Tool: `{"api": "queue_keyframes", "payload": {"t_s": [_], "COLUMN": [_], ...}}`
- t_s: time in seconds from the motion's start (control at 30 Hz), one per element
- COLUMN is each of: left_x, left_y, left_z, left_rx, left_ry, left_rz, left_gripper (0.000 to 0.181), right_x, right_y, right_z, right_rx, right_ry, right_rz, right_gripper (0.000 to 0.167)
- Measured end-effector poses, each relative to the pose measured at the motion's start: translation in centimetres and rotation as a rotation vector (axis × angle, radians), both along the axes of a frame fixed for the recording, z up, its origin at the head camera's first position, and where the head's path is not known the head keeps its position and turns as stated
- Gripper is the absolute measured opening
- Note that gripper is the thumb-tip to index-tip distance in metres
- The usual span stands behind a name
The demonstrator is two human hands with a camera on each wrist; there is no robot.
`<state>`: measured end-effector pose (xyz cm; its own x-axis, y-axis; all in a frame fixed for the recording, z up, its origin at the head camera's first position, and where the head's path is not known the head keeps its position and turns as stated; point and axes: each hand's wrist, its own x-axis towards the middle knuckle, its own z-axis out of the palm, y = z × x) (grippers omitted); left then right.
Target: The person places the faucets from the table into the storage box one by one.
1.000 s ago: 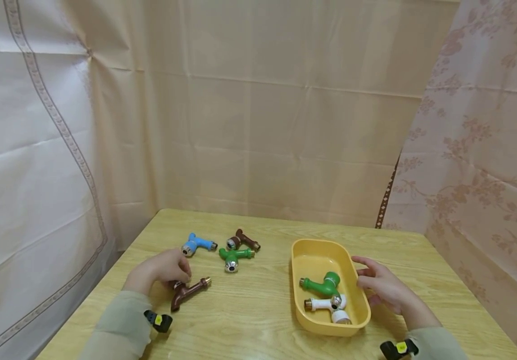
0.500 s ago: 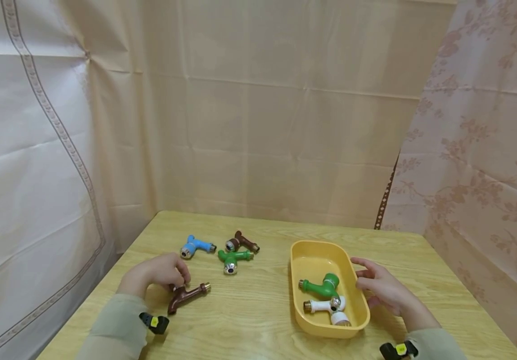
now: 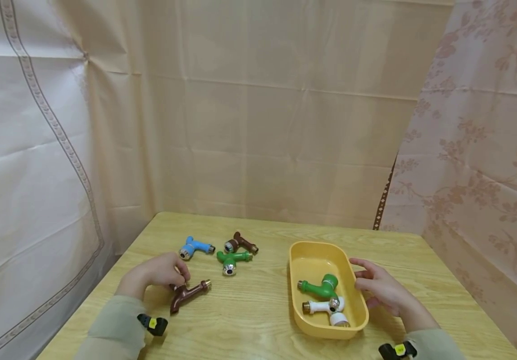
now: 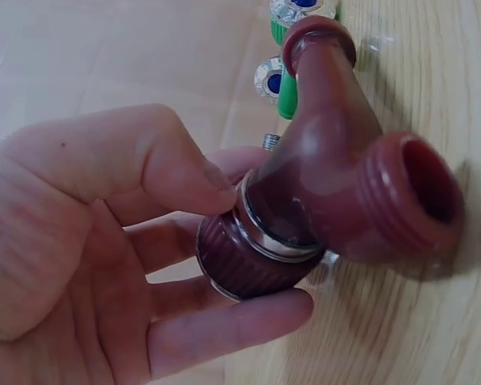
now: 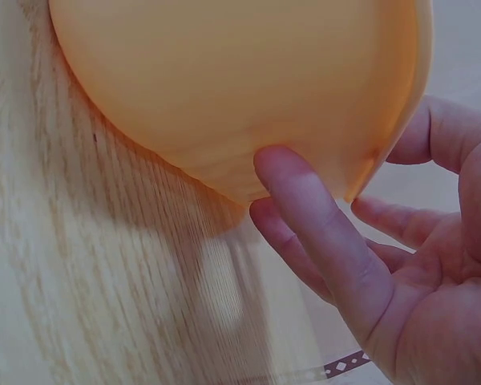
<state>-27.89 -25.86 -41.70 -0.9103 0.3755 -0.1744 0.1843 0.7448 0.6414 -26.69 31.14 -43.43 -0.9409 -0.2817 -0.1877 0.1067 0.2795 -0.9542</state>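
At the table's left side, my left hand (image 3: 161,271) grips a dark red-brown tap (image 3: 189,295). The left wrist view shows the thumb and fingers of the hand (image 4: 176,233) around the ribbed knob end of the tap (image 4: 321,160). My right hand (image 3: 386,289) is at the right side of a yellow tray (image 3: 301,320), fingers touching its wall. In the right wrist view the fingers of the hand (image 5: 369,249) lie against the outside of the tray (image 5: 240,80). Inside the tray are a green tap (image 3: 323,287) and a white tap (image 3: 319,306).
Beyond my left hand lie a blue tap (image 3: 196,247), a brown tap (image 3: 241,242) and a green tap (image 3: 234,261), close together on the wooden table (image 3: 240,320). Curtains (image 3: 276,125) hang behind the table and at both sides.
The tap at my left hand has shifted and turned slightly, and the hand has moved a little to the left. My right hand has stayed at the tray's side.
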Motion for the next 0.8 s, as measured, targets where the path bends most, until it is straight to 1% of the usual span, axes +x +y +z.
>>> {"api": "queue_keyframes", "payload": {"t_s": [0.23, 0.37, 0.47, 0.63, 0.8], "left_x": [-0.4, -0.7, -1.0, -1.4, -1.2], "left_y": [-0.3, -0.5, -0.7, -0.6, -0.2], "left_z": [0.1, 0.1, 0.1, 0.2, 0.7], "left_rx": [0.009, 0.020, 0.031, 0.046, 0.044], "left_ry": [0.130, 0.185, 0.227, 0.296, 0.391], "left_rz": [-0.036, -0.052, -0.053, -0.016, 0.031], "left_gripper": [0.011, 0.014, 0.018, 0.019, 0.016], "right_x": [0.1, 0.1, 0.1, 0.0, 0.1], "right_y": [-0.1, -0.1, -0.1, -0.1, -0.1], "right_z": [0.2, 0.1, 0.1, 0.1, 0.1], "right_rx": [0.003, 0.002, 0.005, 0.010, 0.005], "right_ry": [0.001, 0.002, 0.001, 0.004, 0.002], "right_rz": [0.007, 0.006, -0.001, -0.003, -0.001], "right_gripper": [0.081, 0.081, 0.081, 0.081, 0.081]}}
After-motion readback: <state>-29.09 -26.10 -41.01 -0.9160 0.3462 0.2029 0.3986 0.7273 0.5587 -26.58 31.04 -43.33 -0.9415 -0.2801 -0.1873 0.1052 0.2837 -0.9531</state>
